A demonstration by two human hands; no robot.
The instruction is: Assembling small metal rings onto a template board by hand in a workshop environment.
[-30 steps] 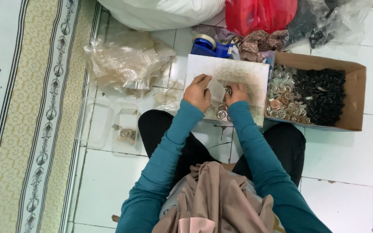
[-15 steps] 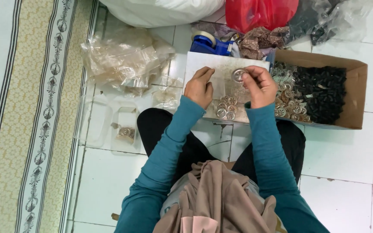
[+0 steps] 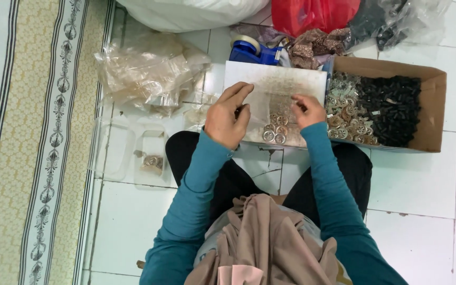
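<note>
I sit on a tiled floor with a white board (image 3: 275, 84) in front of my knees. A small heap of round silvery metal pieces (image 3: 274, 131) lies on its near edge. My left hand (image 3: 228, 116) rests at the board's left edge, fingers together, and seems to pinch a small clear plastic bag. My right hand (image 3: 307, 111) hovers just right of the heap with its fingertips curled together. What they hold is hidden.
A cardboard box (image 3: 434, 105) on the right holds silvery pieces and black parts. Crumpled clear bags (image 3: 143, 71) and flat bags (image 3: 151, 158) lie to the left beside a patterned carpet (image 3: 22, 142). A blue tape dispenser (image 3: 252, 50), a red bag (image 3: 312, 13) and a white sack (image 3: 186, 10) sit behind.
Both hands have come down from a raised position to the board. The right hand, which held up a round piece, now sits low beside the heap.
</note>
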